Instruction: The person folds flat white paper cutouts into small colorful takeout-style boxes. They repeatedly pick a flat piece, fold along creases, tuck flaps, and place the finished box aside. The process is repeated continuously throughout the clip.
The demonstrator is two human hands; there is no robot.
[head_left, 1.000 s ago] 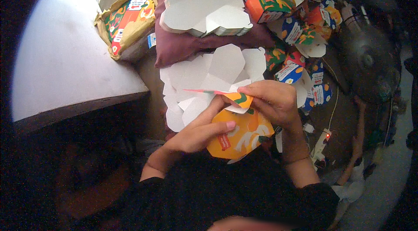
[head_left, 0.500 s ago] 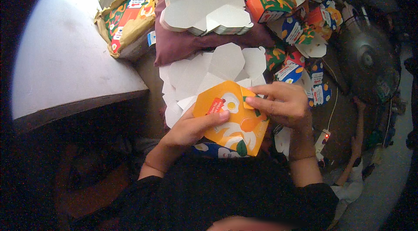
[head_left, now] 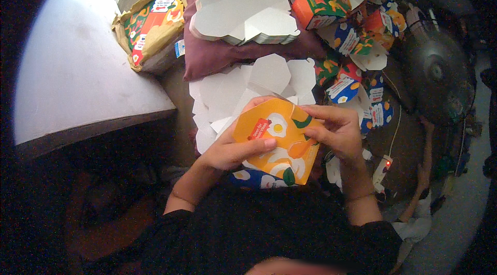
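Head view shows the orange carton (head_left: 277,143) held between both hands above the white cardboard pile (head_left: 233,93); left hand (head_left: 233,148) grips its lower-left side, right hand (head_left: 334,130) pinches its upper-right edge.

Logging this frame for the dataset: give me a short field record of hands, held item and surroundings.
left hand: grips the orange printed carton from its left side, thumb across the front
right hand: holds the carton's upper right edge, fingers curled over it
carton state: partly folded, orange face toward the camera, held above the lap
below carton: loose stack of white flat blanks
further stack: white blanks on a maroon cushion
right side: heap of folded colourful cartons
left side: pale tabletop; open paper-wrapped bundle of printed blanks
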